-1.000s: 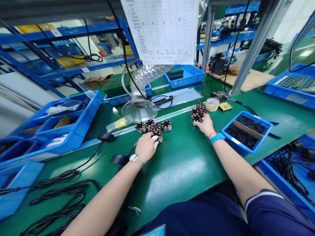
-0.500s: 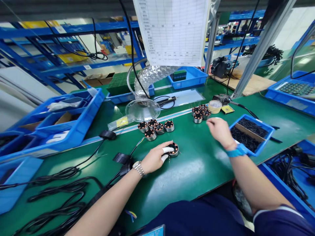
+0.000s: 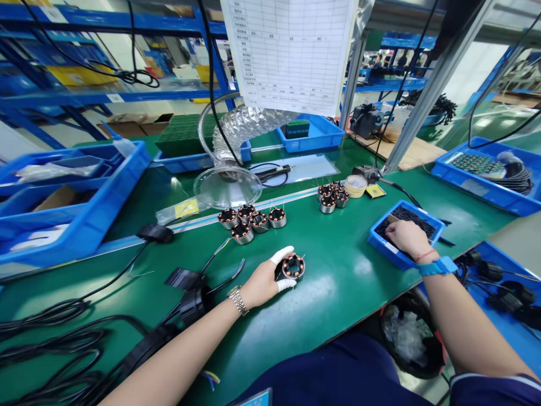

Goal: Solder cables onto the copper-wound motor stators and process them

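My left hand (image 3: 262,281), with white covers on thumb and finger, grips a motor stator (image 3: 293,267) from its left side. The stator is a silvery ring with copper windings, standing upright on the green table. My right hand (image 3: 409,237) reaches into a small blue bin (image 3: 385,248) of thin black tube pieces (image 3: 416,217). Its fingers are bent together among the pieces; what lies between them is hidden. Beyond my left hand stands a group of several stators (image 3: 242,232), and a second group (image 3: 328,203) is farther right.
A clear fume hood (image 3: 228,186) on a foil duct hangs behind the stators. Black cables (image 3: 63,310) lie at left beside a blue compartment tray (image 3: 114,208). A tape roll (image 3: 355,185) sits by the second group. A blue tray (image 3: 486,177) is at far right.
My right hand has moved from beside the second stator group into the bin of black pieces. My left fingers have shifted from atop the stator to around its sides. The view has turned slightly right.
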A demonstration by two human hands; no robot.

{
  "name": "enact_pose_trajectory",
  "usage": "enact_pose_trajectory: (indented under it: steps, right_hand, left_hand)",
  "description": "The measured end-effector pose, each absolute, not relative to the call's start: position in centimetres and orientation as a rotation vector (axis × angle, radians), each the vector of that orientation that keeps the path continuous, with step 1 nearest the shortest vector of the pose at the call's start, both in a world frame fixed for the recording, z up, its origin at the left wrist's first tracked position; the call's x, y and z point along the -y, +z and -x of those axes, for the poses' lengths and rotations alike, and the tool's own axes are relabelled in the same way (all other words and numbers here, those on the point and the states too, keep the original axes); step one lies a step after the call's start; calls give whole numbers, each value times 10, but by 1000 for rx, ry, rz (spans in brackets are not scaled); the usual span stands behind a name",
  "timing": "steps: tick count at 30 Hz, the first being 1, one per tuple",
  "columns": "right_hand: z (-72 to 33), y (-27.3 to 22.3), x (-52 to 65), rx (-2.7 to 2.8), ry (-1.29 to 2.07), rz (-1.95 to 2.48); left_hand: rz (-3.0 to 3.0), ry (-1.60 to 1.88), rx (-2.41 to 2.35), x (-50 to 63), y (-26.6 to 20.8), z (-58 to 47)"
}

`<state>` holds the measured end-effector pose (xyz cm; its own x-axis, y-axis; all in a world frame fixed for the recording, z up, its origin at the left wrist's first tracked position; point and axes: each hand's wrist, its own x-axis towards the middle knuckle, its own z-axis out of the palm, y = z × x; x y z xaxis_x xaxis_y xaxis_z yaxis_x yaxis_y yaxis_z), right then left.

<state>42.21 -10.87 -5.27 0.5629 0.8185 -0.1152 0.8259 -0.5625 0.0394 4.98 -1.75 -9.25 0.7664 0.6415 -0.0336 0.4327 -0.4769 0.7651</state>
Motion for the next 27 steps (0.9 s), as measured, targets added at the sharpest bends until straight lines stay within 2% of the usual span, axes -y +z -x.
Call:
enact_pose_trajectory:
  steps: [27]
  right_hand:
    - [-429,-53,122,-1513,-15,-2795]
  left_hand:
    - [-2136,339,-766,21,-100,-50]
